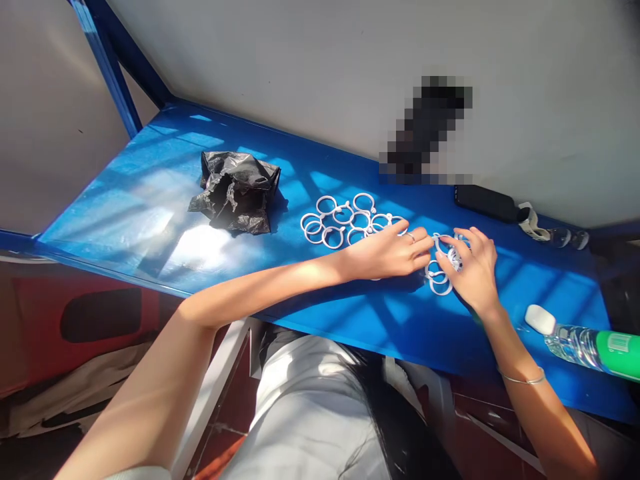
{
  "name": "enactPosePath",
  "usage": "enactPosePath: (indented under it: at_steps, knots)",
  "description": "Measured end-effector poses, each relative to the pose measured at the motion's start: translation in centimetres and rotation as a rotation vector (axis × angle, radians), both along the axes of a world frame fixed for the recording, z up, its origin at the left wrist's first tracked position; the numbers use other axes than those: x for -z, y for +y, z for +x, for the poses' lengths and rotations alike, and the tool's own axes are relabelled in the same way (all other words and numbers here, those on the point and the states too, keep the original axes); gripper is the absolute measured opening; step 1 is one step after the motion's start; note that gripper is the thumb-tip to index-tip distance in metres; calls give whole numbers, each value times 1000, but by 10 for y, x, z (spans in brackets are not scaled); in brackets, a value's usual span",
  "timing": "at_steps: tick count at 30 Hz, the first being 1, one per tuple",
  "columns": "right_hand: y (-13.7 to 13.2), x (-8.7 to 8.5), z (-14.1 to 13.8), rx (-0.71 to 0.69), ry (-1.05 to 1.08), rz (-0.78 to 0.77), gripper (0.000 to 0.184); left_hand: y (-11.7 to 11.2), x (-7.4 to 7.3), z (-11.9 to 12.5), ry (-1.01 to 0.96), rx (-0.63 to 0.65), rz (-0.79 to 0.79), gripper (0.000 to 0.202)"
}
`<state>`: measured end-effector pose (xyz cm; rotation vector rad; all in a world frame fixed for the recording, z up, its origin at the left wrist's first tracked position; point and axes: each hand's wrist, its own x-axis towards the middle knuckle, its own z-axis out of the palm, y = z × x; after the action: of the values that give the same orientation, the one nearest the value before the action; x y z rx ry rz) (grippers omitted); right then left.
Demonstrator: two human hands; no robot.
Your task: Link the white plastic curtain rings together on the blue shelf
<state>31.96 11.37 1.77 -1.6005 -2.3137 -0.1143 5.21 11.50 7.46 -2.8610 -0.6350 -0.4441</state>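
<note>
White plastic rings with small knobs (327,205), like curtain rings, lie in a loose group on the blue table (320,303). My left hand (393,252) reaches across the right side of this group and covers part of it. Its fingers are bent and close together, with the tips beside my right hand; what they hold is hidden. My right hand (473,267) has its thumb and forefinger closed around a white ring (437,243) between the two hands. More white rings (440,285) lie below and partly under my right hand.
A crumpled black plastic bag (237,190) sits left of the rings. At the back right are a black case (485,202), a pale strap (534,223) and clear glasses (567,237). A white earbud-like case (540,319) and a green-labelled bottle (575,343) lie at right.
</note>
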Motion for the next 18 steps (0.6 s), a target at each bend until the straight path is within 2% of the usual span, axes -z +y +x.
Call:
enactPosePath:
  at_steps: [2, 4, 6, 8, 9, 11, 13, 15, 17, 18]
  knots:
    - [2, -3, -6, -34, -8, 10, 26, -23, -13, 0, -45, 64, -105, 27]
    - [5, -6, -11, -52, -12, 24, 23, -47, -22, -1, -76, 127, -282, 25]
    - [8, -8, -15, -61, -6, 29, 21, -69, -26, -4, -129, 146, -495, 28]
    - [11, -8, -17, -70, 8, 23, 20, -88, -24, -9, -297, 165, -740, 31]
    - [13, -9, -17, -74, 15, 19, 19, -95, -21, -12, -397, 204, -882, 30]
    - [16, -8, -18, -84, 32, 11, 18, -104, -10, -16, -507, 394, -1201, 31]
    - [18, -8, -18, -97, 50, -1, 15, -108, 7, -14, -477, 628, -1454, 35]
    - [20, -7, -18, -115, 69, -18, 14, -110, 26, -7, -393, 808, -1595, 41]
    - [22, -7, -19, -132, 96, -41, 12, -116, 44, -1, -343, 836, -1670, 46]
    - [23, -7, -19, -139, 116, -53, 12, -122, 52, -1, -342, 727, -1698, 47]
